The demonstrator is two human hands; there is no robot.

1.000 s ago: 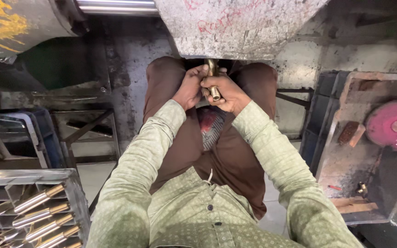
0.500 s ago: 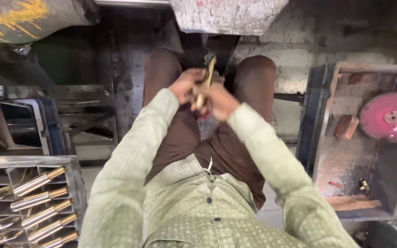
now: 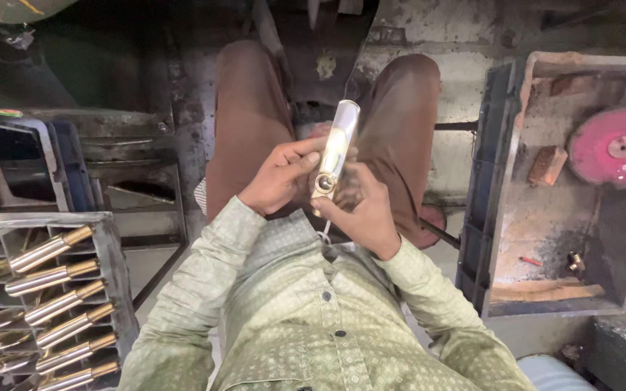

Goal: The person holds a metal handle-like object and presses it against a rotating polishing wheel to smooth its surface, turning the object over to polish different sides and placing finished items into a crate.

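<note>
Brass and polished steel make up the handle [image 3: 335, 148], a slim cylinder with a mirror-bright silvery shaft and a yellowish ring fitting at its near end. It stands tilted above the lap, far end pointing away and slightly right.

Left hand [image 3: 278, 176] wraps the lower part from the left side, fingers curled shut on it, thumb lying along the shaft. Right hand [image 3: 362, 210] cups the ringed end from below and to the right, its grip closed on the same piece. So the handle lies between the two hands, touching both, with its shiny upper half sticking free above them.

Sleeves are pale green cloth with a fine printed pattern; trousers are plain brown.

At lower left a grey metal rack [image 3: 114, 253] with square cells holds more handles [image 3: 52, 279] of the same kind, laid in rows, silver shafts with brass ends. To the right stands a rusty, grimy open box [image 3: 588, 304], and in it a round pink wheel [image 3: 617, 148] with a dusty, matte face and a small brick-coloured block [image 3: 547, 165].
</note>
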